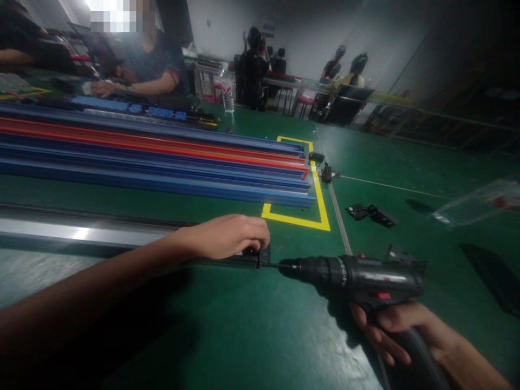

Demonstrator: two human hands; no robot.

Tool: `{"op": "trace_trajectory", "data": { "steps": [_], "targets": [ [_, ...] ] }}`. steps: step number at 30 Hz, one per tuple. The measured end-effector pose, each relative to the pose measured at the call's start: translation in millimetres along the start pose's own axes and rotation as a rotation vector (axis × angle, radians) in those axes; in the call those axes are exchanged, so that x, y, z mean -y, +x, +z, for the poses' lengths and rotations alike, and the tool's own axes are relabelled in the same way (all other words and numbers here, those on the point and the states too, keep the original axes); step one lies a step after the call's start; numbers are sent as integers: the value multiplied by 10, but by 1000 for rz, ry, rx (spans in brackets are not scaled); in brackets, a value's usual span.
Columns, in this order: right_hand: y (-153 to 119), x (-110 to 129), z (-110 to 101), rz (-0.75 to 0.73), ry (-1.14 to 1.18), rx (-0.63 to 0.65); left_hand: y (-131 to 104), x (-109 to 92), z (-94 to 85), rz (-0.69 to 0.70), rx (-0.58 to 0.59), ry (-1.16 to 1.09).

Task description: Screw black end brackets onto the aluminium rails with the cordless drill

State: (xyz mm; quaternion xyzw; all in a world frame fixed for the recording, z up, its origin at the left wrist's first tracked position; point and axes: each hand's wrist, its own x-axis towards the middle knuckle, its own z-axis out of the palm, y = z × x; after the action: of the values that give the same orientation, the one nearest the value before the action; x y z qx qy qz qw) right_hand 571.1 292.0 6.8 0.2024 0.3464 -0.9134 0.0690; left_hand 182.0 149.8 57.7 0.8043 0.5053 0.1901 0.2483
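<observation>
My right hand (398,330) is wrapped round the grip of a black cordless drill (377,276), which lies level and points left. Its long thin bit (280,265) reaches the black end piece (265,255) of a long metal profile (81,233). Over that end, my left hand (231,235) has its fingers curled down against the end piece, holding it at the profile. The fingertips are partly hidden behind the knuckles.
Blue profiles (162,176) and a red profile (203,149) lie beyond, ending inside yellow tape (323,206). Small black parts (371,213) and a clear plastic bag (479,203) lie to the right. A bottle (227,95) stands behind; a person (158,70) sits across the table.
</observation>
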Motion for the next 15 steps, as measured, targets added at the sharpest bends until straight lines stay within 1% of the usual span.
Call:
{"op": "trace_trajectory", "data": {
  "steps": [6, 15],
  "targets": [
    [23, 11, 23, -12, -4, 12, -4, -10, -3, -3, 0, -8],
    [7, 21, 33, -5, -41, -17, 5, 0, 0, 0, 1, 7]
  ]
}}
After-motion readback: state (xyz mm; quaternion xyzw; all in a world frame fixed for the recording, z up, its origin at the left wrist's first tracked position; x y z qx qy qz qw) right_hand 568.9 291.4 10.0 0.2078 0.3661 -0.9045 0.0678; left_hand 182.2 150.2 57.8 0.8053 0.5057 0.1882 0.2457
